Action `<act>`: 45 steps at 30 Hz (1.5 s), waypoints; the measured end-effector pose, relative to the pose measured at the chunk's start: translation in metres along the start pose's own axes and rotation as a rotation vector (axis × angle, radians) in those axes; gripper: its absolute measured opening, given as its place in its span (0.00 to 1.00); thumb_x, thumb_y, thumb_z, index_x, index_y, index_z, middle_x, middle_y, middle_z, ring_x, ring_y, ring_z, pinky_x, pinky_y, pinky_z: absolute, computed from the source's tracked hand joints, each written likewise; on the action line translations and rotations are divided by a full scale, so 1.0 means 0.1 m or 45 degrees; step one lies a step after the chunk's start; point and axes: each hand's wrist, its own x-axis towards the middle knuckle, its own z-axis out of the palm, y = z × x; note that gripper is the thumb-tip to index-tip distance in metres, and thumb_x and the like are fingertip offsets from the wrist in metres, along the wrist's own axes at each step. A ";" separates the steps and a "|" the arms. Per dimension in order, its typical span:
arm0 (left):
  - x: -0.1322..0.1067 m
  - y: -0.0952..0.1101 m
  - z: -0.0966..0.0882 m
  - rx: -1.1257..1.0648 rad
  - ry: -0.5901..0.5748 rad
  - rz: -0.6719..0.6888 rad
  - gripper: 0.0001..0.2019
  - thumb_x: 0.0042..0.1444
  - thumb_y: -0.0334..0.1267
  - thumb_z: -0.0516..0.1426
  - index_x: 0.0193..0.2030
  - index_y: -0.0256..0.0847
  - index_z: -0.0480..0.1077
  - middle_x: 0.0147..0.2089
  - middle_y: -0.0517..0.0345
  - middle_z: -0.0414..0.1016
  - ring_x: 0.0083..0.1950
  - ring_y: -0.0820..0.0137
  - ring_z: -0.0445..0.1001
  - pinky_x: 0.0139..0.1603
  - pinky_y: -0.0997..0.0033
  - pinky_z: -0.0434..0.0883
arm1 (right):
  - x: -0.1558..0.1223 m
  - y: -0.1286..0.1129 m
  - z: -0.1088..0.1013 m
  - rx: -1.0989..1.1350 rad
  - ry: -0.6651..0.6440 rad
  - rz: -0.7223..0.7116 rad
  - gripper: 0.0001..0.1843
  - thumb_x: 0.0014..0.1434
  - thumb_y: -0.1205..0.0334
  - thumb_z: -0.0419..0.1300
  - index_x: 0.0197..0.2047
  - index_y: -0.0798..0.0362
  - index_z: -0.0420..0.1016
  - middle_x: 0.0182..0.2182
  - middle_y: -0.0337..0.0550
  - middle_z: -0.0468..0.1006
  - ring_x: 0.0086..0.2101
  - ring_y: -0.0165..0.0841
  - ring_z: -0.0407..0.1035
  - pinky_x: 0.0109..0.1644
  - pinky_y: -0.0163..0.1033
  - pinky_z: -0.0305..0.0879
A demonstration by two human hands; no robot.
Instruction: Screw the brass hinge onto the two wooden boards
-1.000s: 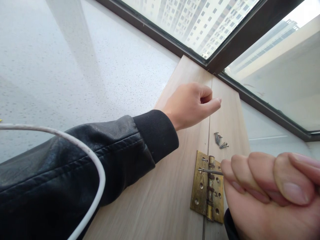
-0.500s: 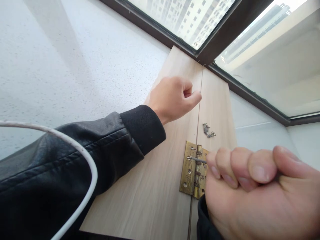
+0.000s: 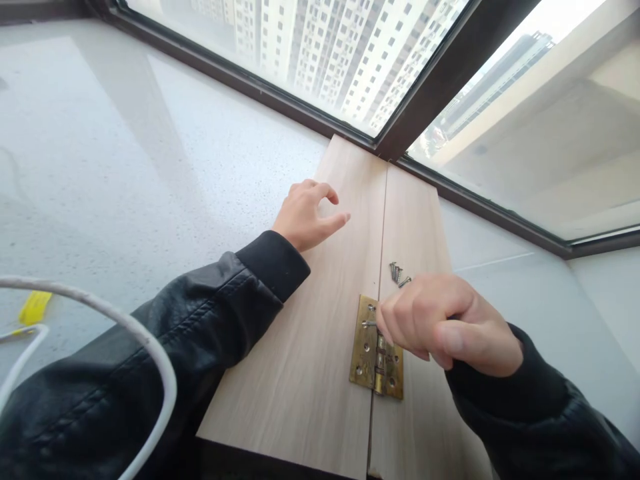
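Observation:
A brass hinge [image 3: 361, 363] lies flat across the seam between two pale wooden boards [image 3: 300, 373]. My right hand [image 3: 440, 320] is closed around a screwdriver [image 3: 371, 324]; its handle is hidden in the fist and a short length of shaft shows. The tip meets a screw hole in the hinge's left leaf, second from the top. Several loose screws [image 3: 397, 273] rest on the right board, just above the hinge. Over the left board's edge, my left hand [image 3: 307, 212] holds nothing, thumb and forefinger apart in a curve.
A white cable [image 3: 165, 373] loops in front of my left sleeve. A yellow tag [image 3: 35, 307] lies at the far left on the speckled white surface [image 3: 150, 133]. Dark window frames [image 3: 420, 87] border the far ends of the boards.
My left hand has opened from a loose curl and shifted left. My right hand has turned over, knuckles now up, still gripping the screwdriver at the same hole. The view has tilted and widened.

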 end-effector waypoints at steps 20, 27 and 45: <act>-0.08 0.07 0.04 -0.275 0.046 -0.118 0.08 0.53 0.42 0.60 0.30 0.39 0.73 0.32 0.58 0.74 0.36 0.68 0.69 0.43 0.65 0.64 | -0.01 0.18 0.30 0.314 0.543 -0.116 0.28 0.61 0.59 0.57 0.16 0.53 0.46 0.11 0.30 0.48 0.14 0.23 0.41 0.19 0.35 0.38; -0.14 0.09 0.09 -0.690 0.168 -0.236 0.12 0.49 0.43 0.59 0.21 0.40 0.65 0.21 0.65 0.58 0.25 0.75 0.54 0.28 0.69 0.51 | -0.13 0.16 0.56 0.290 1.093 -0.309 0.25 0.59 0.63 0.54 0.16 0.54 0.45 0.11 0.31 0.45 0.14 0.23 0.40 0.18 0.37 0.40; -0.24 0.01 0.16 -0.853 0.379 -0.281 0.26 0.49 0.42 0.59 0.11 0.42 0.47 0.13 0.69 0.43 0.17 0.81 0.41 0.22 0.69 0.37 | -0.38 0.11 0.77 0.020 1.617 -0.481 0.23 0.64 0.59 0.56 0.18 0.53 0.58 0.12 0.32 0.52 0.15 0.26 0.49 0.20 0.34 0.53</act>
